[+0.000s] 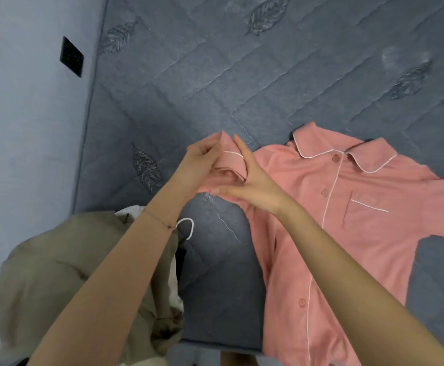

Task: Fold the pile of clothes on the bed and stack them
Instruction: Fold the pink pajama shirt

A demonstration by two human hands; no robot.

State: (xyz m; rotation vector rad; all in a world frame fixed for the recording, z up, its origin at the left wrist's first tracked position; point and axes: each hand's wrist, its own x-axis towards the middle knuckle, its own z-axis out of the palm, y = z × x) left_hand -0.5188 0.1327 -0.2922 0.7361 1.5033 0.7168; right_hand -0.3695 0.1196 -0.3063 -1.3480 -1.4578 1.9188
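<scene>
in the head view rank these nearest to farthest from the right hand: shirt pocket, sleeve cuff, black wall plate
From the right hand:
1. sleeve cuff, touching its fingers
2. shirt pocket, off to its right on the chest
3. black wall plate, far upper left

The shirt (360, 207) is salmon pink with white piping. The bedcover (242, 75) under it is slate blue, quilted with leaves; the garment (57, 273) left of it is khaki.
</scene>
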